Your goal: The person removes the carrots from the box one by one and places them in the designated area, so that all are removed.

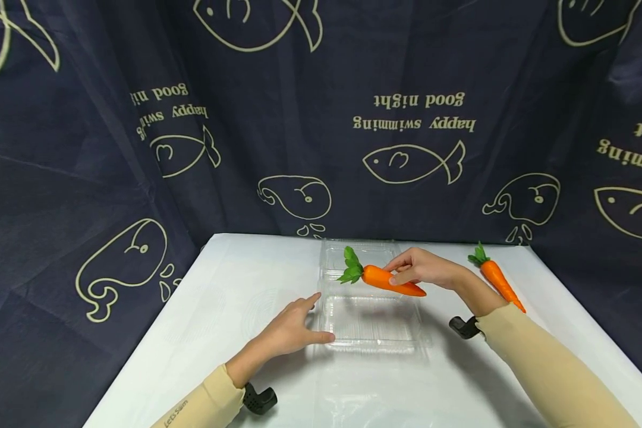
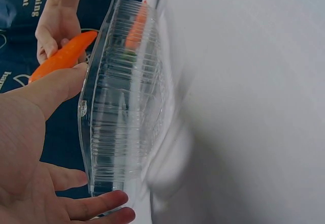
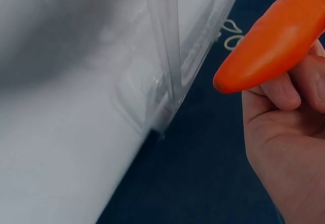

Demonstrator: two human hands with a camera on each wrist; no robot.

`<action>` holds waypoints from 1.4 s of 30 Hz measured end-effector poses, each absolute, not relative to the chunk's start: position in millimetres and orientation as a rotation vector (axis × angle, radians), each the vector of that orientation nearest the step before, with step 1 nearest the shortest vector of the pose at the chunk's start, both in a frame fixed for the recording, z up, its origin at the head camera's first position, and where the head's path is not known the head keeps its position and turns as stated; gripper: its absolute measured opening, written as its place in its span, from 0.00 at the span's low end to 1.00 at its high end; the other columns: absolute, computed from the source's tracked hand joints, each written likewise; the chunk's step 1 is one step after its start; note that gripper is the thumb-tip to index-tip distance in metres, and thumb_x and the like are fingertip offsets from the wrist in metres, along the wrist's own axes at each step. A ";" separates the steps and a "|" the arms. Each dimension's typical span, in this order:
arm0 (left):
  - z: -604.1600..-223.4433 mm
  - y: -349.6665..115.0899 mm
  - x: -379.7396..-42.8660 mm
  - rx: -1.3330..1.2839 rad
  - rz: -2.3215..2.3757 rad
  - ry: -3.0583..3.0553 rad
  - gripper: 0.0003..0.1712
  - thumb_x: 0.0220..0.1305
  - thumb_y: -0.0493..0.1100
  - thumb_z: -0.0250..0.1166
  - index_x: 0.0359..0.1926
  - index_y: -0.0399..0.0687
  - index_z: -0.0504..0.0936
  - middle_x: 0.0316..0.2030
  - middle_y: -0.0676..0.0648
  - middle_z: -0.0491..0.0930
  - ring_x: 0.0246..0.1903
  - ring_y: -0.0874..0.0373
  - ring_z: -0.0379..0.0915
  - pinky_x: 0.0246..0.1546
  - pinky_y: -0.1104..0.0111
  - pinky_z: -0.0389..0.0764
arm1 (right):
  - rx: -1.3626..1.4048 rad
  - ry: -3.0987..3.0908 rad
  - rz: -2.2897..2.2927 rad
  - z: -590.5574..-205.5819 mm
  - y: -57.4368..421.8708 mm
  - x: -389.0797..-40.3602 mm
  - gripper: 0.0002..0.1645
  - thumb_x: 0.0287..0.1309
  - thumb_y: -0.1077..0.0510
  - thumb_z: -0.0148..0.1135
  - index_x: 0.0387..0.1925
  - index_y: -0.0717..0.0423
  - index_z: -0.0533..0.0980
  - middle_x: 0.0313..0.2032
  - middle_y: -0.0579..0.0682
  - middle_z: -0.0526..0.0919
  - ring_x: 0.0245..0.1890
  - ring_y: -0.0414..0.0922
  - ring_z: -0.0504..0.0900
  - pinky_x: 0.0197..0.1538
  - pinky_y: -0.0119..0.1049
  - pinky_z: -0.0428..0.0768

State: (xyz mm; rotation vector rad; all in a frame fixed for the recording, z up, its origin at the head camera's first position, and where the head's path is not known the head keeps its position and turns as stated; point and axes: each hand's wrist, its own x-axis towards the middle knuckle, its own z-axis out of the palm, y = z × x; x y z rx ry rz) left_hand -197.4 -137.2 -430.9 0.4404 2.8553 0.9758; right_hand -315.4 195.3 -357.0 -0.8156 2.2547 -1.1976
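Note:
My right hand pinches an orange carrot with green leaves, held above a clear plastic box. The leaves point left and the tip points right; in the right wrist view the carrot's tip sticks out past the fingers. My left hand is spread at the box's left side, thumb and fingers straight along its edge. From the left wrist, the thumb is right at the box rim. The box's lid lies folded back on the far side.
A second carrot lies on the white table to the right of the box, beside my right forearm. Dark blue cloth with fish and whale drawings hangs behind the table and at its sides.

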 end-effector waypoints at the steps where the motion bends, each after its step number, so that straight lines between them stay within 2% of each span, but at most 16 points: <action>1: -431.1 -137.2 -197.5 0.442 0.974 2.856 0.62 0.50 0.71 0.73 0.77 0.46 0.60 0.66 0.38 0.74 0.68 0.42 0.66 0.67 0.45 0.68 | -0.809 2.257 -1.202 -355.7 198.1 -315.6 0.20 0.59 0.57 0.70 0.51 0.62 0.84 0.19 0.42 0.70 0.21 0.38 0.67 0.30 0.30 0.72; 4: -431.5 -137.2 -197.7 0.441 0.972 2.856 0.62 0.50 0.72 0.73 0.77 0.47 0.60 0.66 0.38 0.74 0.68 0.42 0.66 0.67 0.45 0.69 | -0.793 2.257 -1.214 -353.2 206.6 -316.5 0.20 0.60 0.56 0.70 0.52 0.61 0.84 0.29 0.46 0.82 0.23 0.39 0.70 0.30 0.30 0.73; 6: -431.3 -137.2 -197.7 0.438 0.973 2.855 0.62 0.50 0.72 0.73 0.77 0.47 0.60 0.66 0.38 0.74 0.69 0.42 0.65 0.67 0.45 0.69 | -0.788 2.260 -1.221 -352.3 212.5 -317.4 0.21 0.60 0.56 0.69 0.53 0.62 0.83 0.33 0.50 0.85 0.22 0.39 0.70 0.29 0.30 0.71; 11: -430.6 -137.2 -197.3 0.433 0.971 2.857 0.61 0.50 0.71 0.73 0.77 0.47 0.60 0.66 0.38 0.73 0.69 0.41 0.64 0.67 0.45 0.68 | -0.733 2.305 -1.230 -350.7 226.8 -318.9 0.23 0.60 0.56 0.70 0.55 0.64 0.82 0.32 0.49 0.84 0.21 0.39 0.67 0.27 0.30 0.69; 16: -430.4 -137.0 -196.5 0.435 0.979 2.855 0.61 0.51 0.69 0.74 0.77 0.46 0.60 0.66 0.38 0.73 0.69 0.41 0.65 0.67 0.44 0.68 | -0.628 2.329 -1.260 -349.1 241.9 -319.2 0.27 0.60 0.56 0.69 0.57 0.67 0.79 0.33 0.48 0.83 0.29 0.41 0.76 0.33 0.33 0.77; 20: -430.1 -136.8 -196.4 0.431 0.981 2.856 0.60 0.52 0.67 0.74 0.77 0.46 0.59 0.65 0.38 0.74 0.69 0.41 0.65 0.67 0.44 0.68 | -0.574 2.334 -1.279 -350.6 254.7 -320.4 0.29 0.62 0.56 0.68 0.59 0.70 0.76 0.39 0.48 0.86 0.37 0.44 0.82 0.41 0.37 0.84; 26: -430.3 -136.4 -196.5 0.432 0.979 2.858 0.59 0.52 0.67 0.74 0.77 0.46 0.60 0.66 0.38 0.73 0.69 0.41 0.65 0.67 0.45 0.69 | -0.487 2.335 -1.313 -358.1 275.1 -324.0 0.31 0.63 0.56 0.67 0.61 0.74 0.73 0.35 0.49 0.83 0.38 0.43 0.83 0.42 0.38 0.84; 42: -431.2 -136.1 -197.3 0.439 0.982 2.860 0.60 0.51 0.67 0.74 0.77 0.45 0.60 0.65 0.38 0.74 0.68 0.43 0.66 0.67 0.46 0.69 | -0.304 2.393 -1.348 -373.7 321.2 -327.1 0.40 0.66 0.52 0.65 0.68 0.75 0.65 0.48 0.50 0.86 0.44 0.41 0.85 0.49 0.35 0.83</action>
